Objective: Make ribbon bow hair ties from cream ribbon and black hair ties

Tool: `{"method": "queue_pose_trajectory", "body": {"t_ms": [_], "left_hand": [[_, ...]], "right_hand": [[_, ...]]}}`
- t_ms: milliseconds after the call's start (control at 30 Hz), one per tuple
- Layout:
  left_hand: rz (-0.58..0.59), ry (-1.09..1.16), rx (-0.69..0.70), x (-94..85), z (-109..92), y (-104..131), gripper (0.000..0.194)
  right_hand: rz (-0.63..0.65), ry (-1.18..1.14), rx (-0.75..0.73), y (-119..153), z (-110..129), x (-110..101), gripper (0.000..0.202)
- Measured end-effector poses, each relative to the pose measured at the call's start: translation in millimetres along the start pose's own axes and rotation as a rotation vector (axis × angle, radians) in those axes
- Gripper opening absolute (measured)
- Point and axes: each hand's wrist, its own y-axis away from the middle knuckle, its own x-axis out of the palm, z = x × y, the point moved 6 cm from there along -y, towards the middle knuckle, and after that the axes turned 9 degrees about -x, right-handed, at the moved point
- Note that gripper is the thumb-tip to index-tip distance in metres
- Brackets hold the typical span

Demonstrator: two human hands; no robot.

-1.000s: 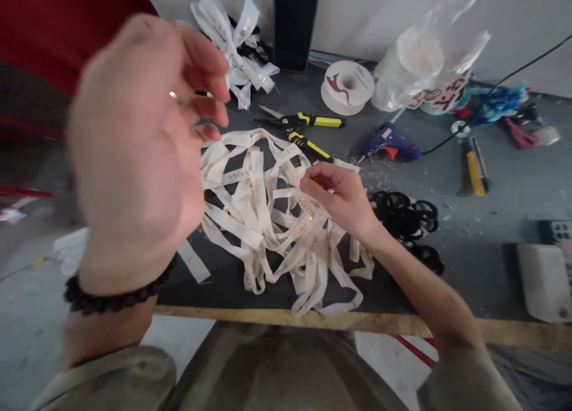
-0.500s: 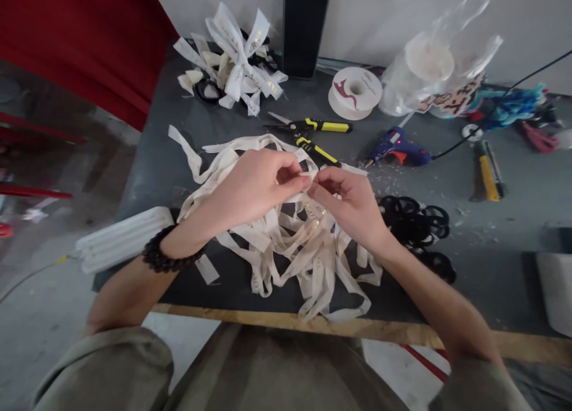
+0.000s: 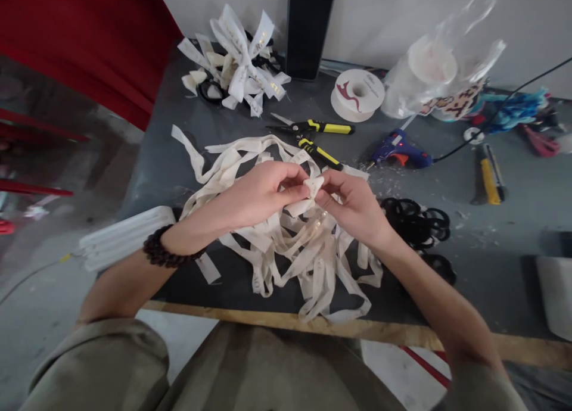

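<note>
Between my two hands is a folded piece of white ribbon (image 3: 313,186), its small pointed fold standing up from the fingertips. My left hand (image 3: 277,187), with a dark beaded bracelet on the wrist, pinches its left side. On the other side, the thumb and fingers of my right hand (image 3: 351,202) are closed on the ribbon too. Below both hands spreads a loose tangle of cream ribbon (image 3: 322,268) with gold lettering. Just behind them lie spring-handled snips (image 3: 319,152) with yellow and black grips.
Black hair ties (image 3: 415,220) are heaped at right, near a blue glue gun (image 3: 400,149) and a yellow utility knife (image 3: 490,178). At the back are a ribbon spool (image 3: 357,95) and finished ribbon bows (image 3: 243,59). A white lamp-like panel (image 3: 127,235) sits at the left edge.
The ribbon between my fingertips now shows a pointed fold facing up, where before only a thin edge was visible. Both hands have shifted slightly, and the whole view has moved a little.
</note>
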Motion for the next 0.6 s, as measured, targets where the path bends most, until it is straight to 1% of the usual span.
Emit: {"method": "queue_pose_trajectory", "body": {"t_ms": [67,133,233,333,433,500,567,600], "left_hand": [[0.041,0.085,0.010,2.3,2,0,0.013],[0.038,0.137,0.030,3.5,2,0,0.013],[-0.074,0.052,0.058,2.2,-3,2,0.011],[-0.180,-0.058,0.075,2.0,-8,4,0.006],[-0.215,-0.041,0.072,0.9,-4,3,0.005],[-0.162,0.044,0.059,-0.5,2,1,0.005],[-0.085,0.125,0.057,-3.2,5,0,0.006],[-0.084,0.143,0.064,-6.6,6,1,0.008]], "right_hand": [[0.027,-0.084,0.020,-1,-2,2,0.037],[0.030,-0.210,0.070,-1,-6,4,0.043],[-0.024,-0.308,0.139,0,-13,6,0.046],[-0.077,-0.330,0.180,1,-18,8,0.047],[-0.106,-0.264,0.164,2,-18,9,0.043],[-0.127,-0.170,0.109,2,-13,7,0.036],[-0.132,-0.002,0.041,3,-4,4,0.026],[-0.136,0.104,0.011,3,1,3,0.021]]}}
